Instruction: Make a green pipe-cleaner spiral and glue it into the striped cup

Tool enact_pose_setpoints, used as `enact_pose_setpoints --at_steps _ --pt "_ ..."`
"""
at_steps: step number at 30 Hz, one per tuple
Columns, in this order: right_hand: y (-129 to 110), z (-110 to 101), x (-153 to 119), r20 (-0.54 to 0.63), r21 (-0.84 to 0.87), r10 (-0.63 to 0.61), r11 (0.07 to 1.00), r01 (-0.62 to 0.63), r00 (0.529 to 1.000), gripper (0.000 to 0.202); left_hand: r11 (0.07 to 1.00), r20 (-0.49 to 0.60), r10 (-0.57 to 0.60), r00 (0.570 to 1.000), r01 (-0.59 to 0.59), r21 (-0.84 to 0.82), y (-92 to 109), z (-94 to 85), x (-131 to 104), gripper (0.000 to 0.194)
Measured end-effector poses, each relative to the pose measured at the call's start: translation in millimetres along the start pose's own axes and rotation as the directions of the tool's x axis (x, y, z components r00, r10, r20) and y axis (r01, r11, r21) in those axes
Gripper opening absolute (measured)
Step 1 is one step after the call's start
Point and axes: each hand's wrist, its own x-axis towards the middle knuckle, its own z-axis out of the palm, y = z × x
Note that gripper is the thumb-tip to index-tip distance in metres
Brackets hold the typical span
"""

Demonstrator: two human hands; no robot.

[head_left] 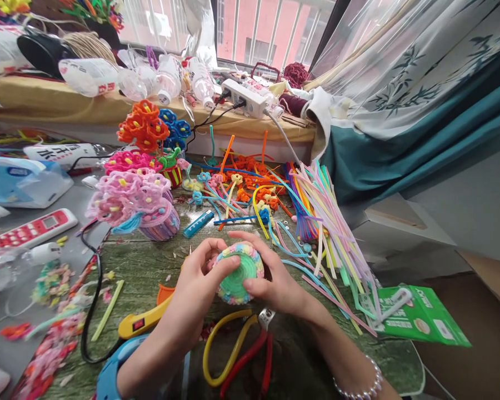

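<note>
Between both hands is a small round pot (242,273) made of pipe cleaners, its green coiled base facing me and its rim dotted in pink, yellow and blue. My left hand (206,269) grips its left side, the thumb lying across the green coil. On the opposite side my right hand (273,275) holds it with thumb and fingers around the edge. Just below the hands lie red-handled pliers (264,344) and a yellow loop (208,361). A yellow glue gun (144,319) with a black cord is partly covered by my left forearm.
Pipe-cleaner flower pots, one pink (129,194) and one orange (144,125), stand at the back left. A bundle of pipe cleaners (325,211) lies right, near a green packet (425,316). A blue lighter (198,224) sits ahead. A power strip (244,97) rests on the sill.
</note>
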Motion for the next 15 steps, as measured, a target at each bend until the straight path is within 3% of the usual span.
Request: enact_pose_setpoints --at_steps 3,6,15 --pt "-1 2 0 -0.118 -0.023 -0.037 0.999 0.035 0.992 0.058 0.997 -0.031 -0.071 0.997 0.069 -0.044 3 2.2 -2 0.035" --pt "-4 6 0 -0.143 -0.031 -0.053 0.998 0.049 0.988 0.045 0.993 -0.054 -0.106 0.993 0.102 -0.064 6 4.3 -5 0.036" --pt "-4 9 -2 -0.087 -0.011 -0.022 1.000 0.021 0.996 0.066 0.992 -0.016 -0.091 0.996 0.090 -0.084 -4 -0.1 0 0.042"
